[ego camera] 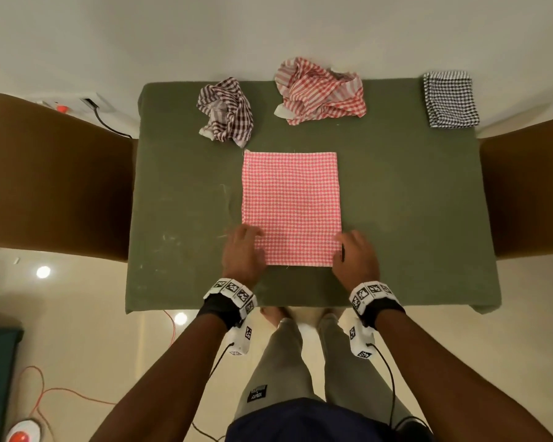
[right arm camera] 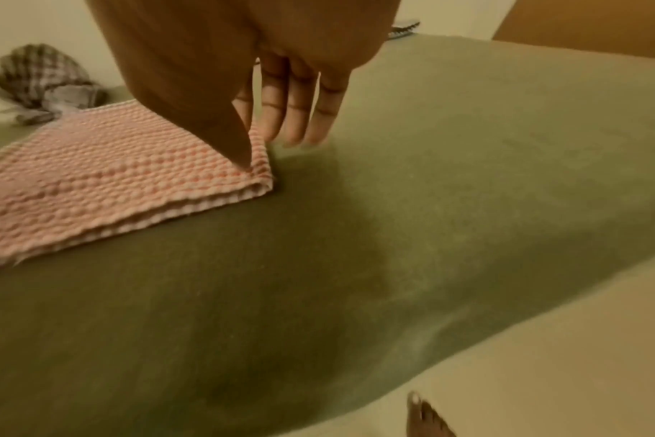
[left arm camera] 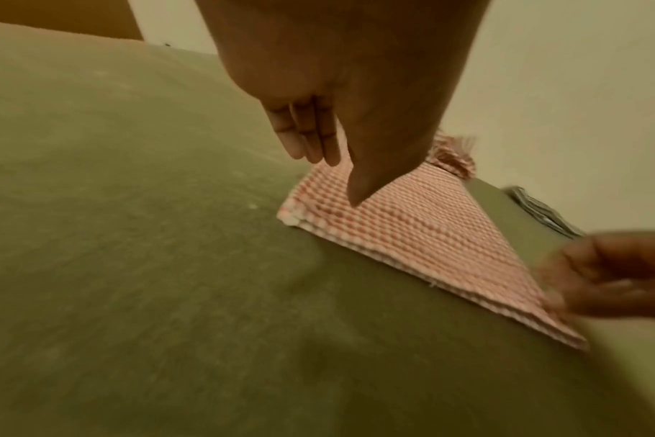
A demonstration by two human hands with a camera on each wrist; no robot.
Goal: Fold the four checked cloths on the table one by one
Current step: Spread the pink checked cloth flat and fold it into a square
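So the pink checked cloth (ego camera: 290, 208) is lying flat mid-counter (ego camera: 412, 199), already doubled over, with its long axis running straight away from the person. The left hand (ego camera: 243, 252) sits at the near-left corner and the right hand (ego camera: 356, 253) at the near-right, equally close. On both, the fingers (right arm camera: 300, 118) look straight and loose, thumbs touching the top layer, nothing pinched yet. My guess is the near short edge gets lifted and carried toward the far edge.
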